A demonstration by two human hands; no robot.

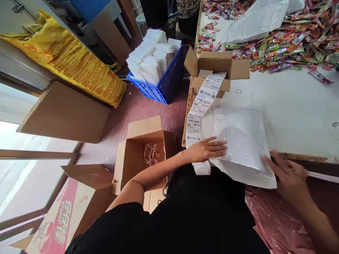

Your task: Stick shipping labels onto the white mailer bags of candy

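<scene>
A white plastic mailer bag [239, 141] lies at the table's front edge, bulging, its lower part hanging over the edge. My left hand [206, 150] rests flat on the bag's left side with fingers stretched out. Beside the bag's lower right corner is my right hand [288, 173], blurred, its fingers apart and nothing visible in them. A strip of printed labels [202, 102] runs from a small open carton [239, 68] down past my left hand. Under my left wrist, a white rolled piece [201, 168] sits at the edge.
Many small colourful packets [280, 53] and a white plastic sheet [256, 21] cover the table's far side [299, 106]. On the floor stand a blue basket [169, 77] of white cards, an open carton [123, 169] and a yellow sack [79, 60]. Another person stands beyond.
</scene>
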